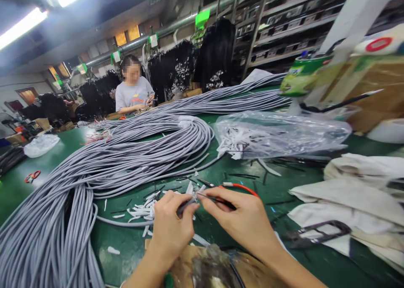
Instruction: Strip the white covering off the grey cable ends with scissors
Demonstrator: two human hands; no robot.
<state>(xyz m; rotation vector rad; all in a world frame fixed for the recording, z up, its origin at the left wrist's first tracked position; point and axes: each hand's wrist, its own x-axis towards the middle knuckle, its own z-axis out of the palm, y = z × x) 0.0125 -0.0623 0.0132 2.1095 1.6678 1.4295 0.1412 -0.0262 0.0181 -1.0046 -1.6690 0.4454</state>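
- On my head-camera feed, the grey cable end sits above the tabletop by its near edge, pinched between left thumb and forefinger; its length seems to run out leftward behind that hand.
- My left hand is grasping this cable, knuckles up, fingers curled.
- My right hand comes in from the near right corner, its fingertips meeting the left ones at the cable's tip. It pinches a thin dark piece, too blurred for me to name.
- White strips lie loose beside the left hand; a red-handled tool lies just beyond the right.
- Past them, a thick bundle of grey cables sweeps from the near left corner toward the far edge.
- Right of the bundle, a clear plastic bag holds more white strips.
- Towards the far right corner, I see a green tub beside a cardboard box; I cannot make out their contents.
- Across the far edge, a co-worker sits with both hands together.
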